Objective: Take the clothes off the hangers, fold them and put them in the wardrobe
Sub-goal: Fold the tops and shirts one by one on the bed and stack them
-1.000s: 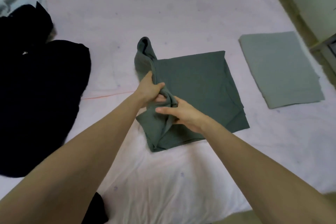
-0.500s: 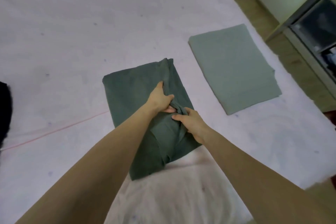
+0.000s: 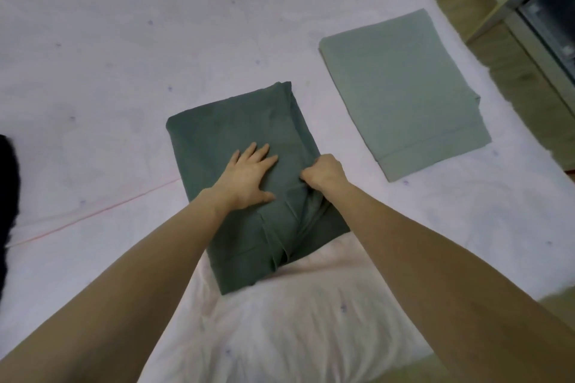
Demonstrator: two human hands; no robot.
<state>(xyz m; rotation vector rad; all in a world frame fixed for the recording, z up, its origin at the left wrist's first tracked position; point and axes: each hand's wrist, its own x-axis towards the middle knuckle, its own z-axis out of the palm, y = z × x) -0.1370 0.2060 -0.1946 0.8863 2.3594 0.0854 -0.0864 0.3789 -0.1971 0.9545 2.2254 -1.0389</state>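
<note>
Both hands — on dark green garment (image 3: 230, 134)

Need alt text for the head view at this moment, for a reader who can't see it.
Left hand presses flat on a dark green folded garment on a white bed sheet, while the right hand grips its bunched right edge. A lighter green folded garment lies apart to the right.

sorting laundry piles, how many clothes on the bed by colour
dark green garment: 1, left hand flat on it, right hand gripping a fold
light green garment: 1, folded
black clothing: 1, only an edge in view
total: 3
</note>
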